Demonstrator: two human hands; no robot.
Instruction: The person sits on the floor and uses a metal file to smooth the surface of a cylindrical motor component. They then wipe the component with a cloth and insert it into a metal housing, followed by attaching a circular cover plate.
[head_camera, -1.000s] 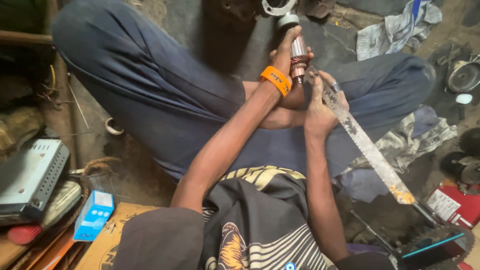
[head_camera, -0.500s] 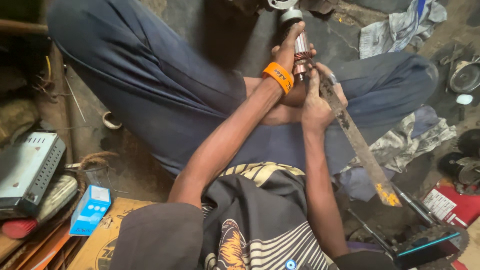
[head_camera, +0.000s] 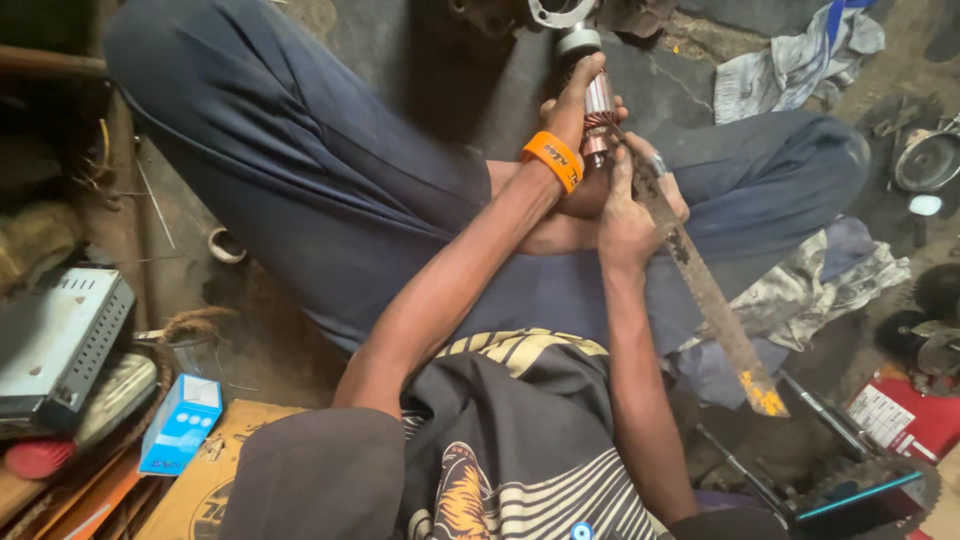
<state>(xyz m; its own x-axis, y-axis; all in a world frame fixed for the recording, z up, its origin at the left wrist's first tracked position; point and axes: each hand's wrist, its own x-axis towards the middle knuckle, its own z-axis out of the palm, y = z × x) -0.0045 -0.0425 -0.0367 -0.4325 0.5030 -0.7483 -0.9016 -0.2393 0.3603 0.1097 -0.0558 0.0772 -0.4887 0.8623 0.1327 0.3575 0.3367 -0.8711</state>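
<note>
My left hand (head_camera: 575, 115), with an orange wristband (head_camera: 552, 158) on the wrist, grips a motor armature (head_camera: 600, 100) with copper windings, held upright above my crossed legs. My right hand (head_camera: 630, 215) holds a long, rusty flat blade (head_camera: 715, 310). The blade's far end lies against the lower part of the armature. Its near end, marked with yellow, points to the lower right. The two hands touch each other around the armature.
A grey vented metal box (head_camera: 55, 340), a small blue carton (head_camera: 182, 422) and cardboard (head_camera: 215, 480) lie at the lower left. Rags (head_camera: 800, 60), a round metal part (head_camera: 928, 160), a red packet (head_camera: 915, 415) and a toothed disc (head_camera: 885, 490) crowd the right side.
Both hands keep their holds. The blade's near end has shifted slightly to the left, and the view has drifted a little.
</note>
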